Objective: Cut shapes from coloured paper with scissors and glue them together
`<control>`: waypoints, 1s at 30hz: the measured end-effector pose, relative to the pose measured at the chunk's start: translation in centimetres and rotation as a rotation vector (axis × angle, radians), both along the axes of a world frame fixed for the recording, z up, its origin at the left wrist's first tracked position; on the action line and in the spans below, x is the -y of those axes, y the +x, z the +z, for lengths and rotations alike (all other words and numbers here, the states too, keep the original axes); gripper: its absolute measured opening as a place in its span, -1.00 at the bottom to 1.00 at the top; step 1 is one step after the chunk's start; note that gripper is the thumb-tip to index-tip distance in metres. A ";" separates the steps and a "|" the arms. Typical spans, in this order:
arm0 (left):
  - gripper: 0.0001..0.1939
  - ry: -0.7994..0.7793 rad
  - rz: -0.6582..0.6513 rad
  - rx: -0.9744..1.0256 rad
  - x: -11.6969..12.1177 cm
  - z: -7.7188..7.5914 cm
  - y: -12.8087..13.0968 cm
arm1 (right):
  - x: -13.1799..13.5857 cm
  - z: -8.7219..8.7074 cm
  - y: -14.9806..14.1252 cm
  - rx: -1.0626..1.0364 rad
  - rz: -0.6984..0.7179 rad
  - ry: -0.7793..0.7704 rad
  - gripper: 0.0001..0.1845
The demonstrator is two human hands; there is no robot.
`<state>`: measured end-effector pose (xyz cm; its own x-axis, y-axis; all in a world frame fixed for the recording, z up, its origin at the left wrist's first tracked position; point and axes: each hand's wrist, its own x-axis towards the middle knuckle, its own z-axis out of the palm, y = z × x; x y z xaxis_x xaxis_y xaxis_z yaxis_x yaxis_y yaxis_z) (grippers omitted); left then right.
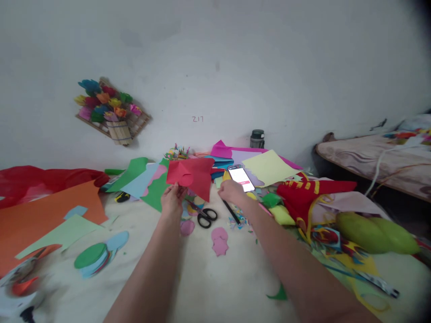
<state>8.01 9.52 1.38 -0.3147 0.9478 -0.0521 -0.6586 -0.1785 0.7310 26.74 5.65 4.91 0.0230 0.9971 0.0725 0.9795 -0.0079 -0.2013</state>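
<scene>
My left hand [173, 198] pinches the lower edge of a red paper sheet [200, 172], which is raised and has a rounded piece or cut near its middle. My right hand [231, 192] is closed beside a lit phone [243, 177]; what its fingers hold, if anything, is hidden. A slim black stick [232, 213] lies just below that hand, and I cannot tell whether they touch. Between my forearms, black-handled scissors [206, 217] rest on the pale cloth, their blades pointing toward the red sheet. Pink scalloped paper cutouts [220, 241] lie nearer to me.
Orange paper [43, 215] and a stack of green and blue paper ovals [90, 256] lie at left. A glue gun [25, 271] sits at the lower left. Green fruits [373, 233] and paper scraps are at right. A dark bottle [257, 138] stands by the wall.
</scene>
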 end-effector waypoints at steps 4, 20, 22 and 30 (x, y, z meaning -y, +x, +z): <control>-0.87 -0.003 0.007 -0.004 0.2 0.4 -0.2 | 1.8 -0.1 -4.1 0.038 0.249 -0.008 -0.75; -0.92 0.017 -0.049 -0.059 0.1 -0.2 -0.2 | 4.5 0.7 -8.0 0.176 0.329 -0.084 -0.66; -0.93 0.020 -0.051 -0.062 0.1 -0.3 -0.1 | 4.4 0.6 -7.8 0.170 0.330 -0.075 -0.63; -0.97 -0.014 -0.067 -0.068 0.2 -0.3 0.2 | 3.7 0.7 -6.1 0.178 0.304 0.043 -0.69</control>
<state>8.22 9.32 1.12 -0.2535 0.9662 -0.0459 -0.6175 -0.1252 0.7765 20.63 1.98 5.59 -0.2913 0.9524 0.0903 0.9555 0.2943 -0.0208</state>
